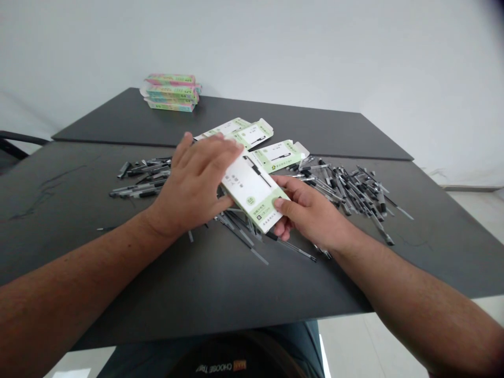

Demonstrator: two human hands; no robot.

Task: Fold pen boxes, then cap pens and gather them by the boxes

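Note:
A white and green pen box (252,184), printed with a black pen, is held tilted above the table between both hands. My right hand (301,210) grips its lower right end, thumb on the printed face and fingers beneath. My left hand (200,176) closes over the upper left end, its fingers across the top edge and thumb at the near side; that end is hidden by the fingers. Beneath and behind the box lie loose pens and pen parts (244,233). Just beyond the hands, similar pen boxes (275,156) lie on the table.
More pens and clear tubes are heaped at right (350,189), with another pile at left (145,178). A stack of pink and green boxes (171,93) stands on the far dark table (307,123). The near table (220,299) ends close to my lap. A chair arm (19,139) shows at left.

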